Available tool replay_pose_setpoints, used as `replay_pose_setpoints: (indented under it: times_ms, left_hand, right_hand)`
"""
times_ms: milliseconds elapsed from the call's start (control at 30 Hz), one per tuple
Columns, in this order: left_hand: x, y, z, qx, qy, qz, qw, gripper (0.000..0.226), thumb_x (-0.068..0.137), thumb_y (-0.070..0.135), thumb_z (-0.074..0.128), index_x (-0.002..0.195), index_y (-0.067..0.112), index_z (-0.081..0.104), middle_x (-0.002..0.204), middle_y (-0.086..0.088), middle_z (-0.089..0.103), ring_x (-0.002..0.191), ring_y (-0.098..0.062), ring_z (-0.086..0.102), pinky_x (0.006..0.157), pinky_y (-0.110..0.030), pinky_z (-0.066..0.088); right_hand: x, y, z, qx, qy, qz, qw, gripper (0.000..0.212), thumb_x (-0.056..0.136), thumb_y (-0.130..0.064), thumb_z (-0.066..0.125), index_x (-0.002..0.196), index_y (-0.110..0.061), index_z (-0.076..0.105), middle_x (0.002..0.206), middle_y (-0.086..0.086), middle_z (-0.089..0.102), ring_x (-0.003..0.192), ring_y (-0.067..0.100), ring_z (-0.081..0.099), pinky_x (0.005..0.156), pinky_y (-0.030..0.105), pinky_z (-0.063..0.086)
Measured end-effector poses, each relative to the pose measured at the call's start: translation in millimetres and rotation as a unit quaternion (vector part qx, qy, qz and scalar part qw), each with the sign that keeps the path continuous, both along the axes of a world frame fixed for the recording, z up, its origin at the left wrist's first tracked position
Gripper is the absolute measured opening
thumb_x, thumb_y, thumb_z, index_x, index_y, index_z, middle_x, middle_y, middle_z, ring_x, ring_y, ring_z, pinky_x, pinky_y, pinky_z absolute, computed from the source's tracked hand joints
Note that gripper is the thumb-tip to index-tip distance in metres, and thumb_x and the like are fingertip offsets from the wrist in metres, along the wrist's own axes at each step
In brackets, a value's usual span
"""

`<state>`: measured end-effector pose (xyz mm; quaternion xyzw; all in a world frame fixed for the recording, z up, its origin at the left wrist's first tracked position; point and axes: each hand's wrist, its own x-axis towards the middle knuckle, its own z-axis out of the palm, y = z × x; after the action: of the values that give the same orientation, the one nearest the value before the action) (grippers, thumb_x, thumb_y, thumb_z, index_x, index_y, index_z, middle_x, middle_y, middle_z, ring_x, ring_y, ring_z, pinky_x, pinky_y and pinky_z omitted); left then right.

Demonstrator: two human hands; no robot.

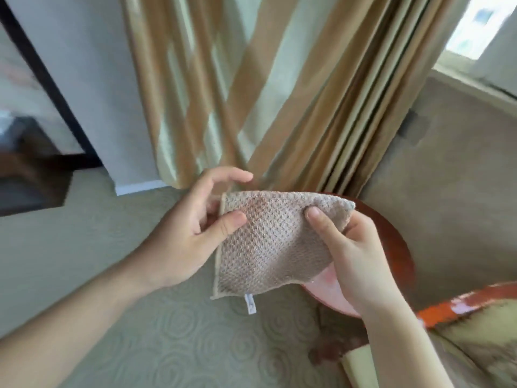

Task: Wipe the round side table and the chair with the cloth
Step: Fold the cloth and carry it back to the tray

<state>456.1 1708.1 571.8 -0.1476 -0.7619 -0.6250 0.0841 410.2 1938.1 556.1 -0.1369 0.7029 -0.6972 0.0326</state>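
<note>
A beige waffle-weave cloth (268, 245) with a small white tag hangs in the air at the centre of the view, held by both hands. My left hand (193, 233) pinches its left edge with the thumb on top. At the upper right corner, my right hand (352, 256) grips the cloth. Below and behind the cloth is the round side table (397, 242), reddish-brown and glossy, mostly hidden by the cloth and my right hand. The chair (475, 320) shows at the lower right: a reddish wooden arm and patterned cushion.
Tan and pale-green curtains (251, 93) hang just behind the table. A window (481, 26) is at the upper right. Dark furniture (30, 177) stands at the left. Carpet (167, 331) with a swirl pattern covers the floor below my arms.
</note>
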Motion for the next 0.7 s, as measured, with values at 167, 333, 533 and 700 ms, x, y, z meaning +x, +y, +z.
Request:
replay_pose_setpoints:
  times_ms: [167,333,533,700]
  left_hand:
    - [45,-115,2,-0.029,0.029,0.192,0.981,0.019,0.091,0.037,0.056,0.099,0.052,0.047,0.064,-0.012,0.049,0.054,-0.020,0.043,0.054,-0.027,0.035]
    - [56,-198,12,-0.071,0.092,0.324,0.939,0.023,0.101,0.016,0.046,0.092,0.032,0.061,0.084,0.014,0.064,0.068,0.000,0.057,0.068,-0.011,0.042]
    - [48,-304,17,-0.089,0.047,0.347,0.932,0.028,0.104,0.025,0.043,0.098,0.033,0.069,0.098,0.009,0.072,0.093,-0.015,0.068,0.086,-0.021,0.044]
    - [16,-423,2,-0.108,-0.080,0.300,0.944,0.029,0.100,0.035,0.053,0.127,0.042,0.061,0.085,0.025,0.061,0.082,0.007,0.055,0.076,-0.008,0.038]
  right_hand:
    - [4,-140,13,0.082,0.144,-0.017,0.986,0.029,0.092,-0.037,0.061,0.075,-0.013,0.063,0.062,-0.005,0.059,0.061,0.003,0.046,0.057,0.026,0.040]
    - [-9,-260,20,0.129,0.251,-0.031,0.959,0.039,0.095,-0.049,0.051,0.065,-0.028,0.037,0.059,-0.008,0.047,0.052,0.010,0.036,0.050,0.024,0.031]
    - [-51,-389,13,0.123,0.251,0.021,0.960,0.043,0.099,-0.041,0.051,0.057,-0.039,0.041,0.051,-0.023,0.049,0.046,-0.003,0.041,0.050,0.018,0.029]
    - [-105,-502,-13,-0.002,0.085,0.141,0.986,0.050,0.101,-0.049,0.044,0.063,-0.018,0.050,0.059,-0.015,0.050,0.058,-0.001,0.045,0.054,0.019,0.038]
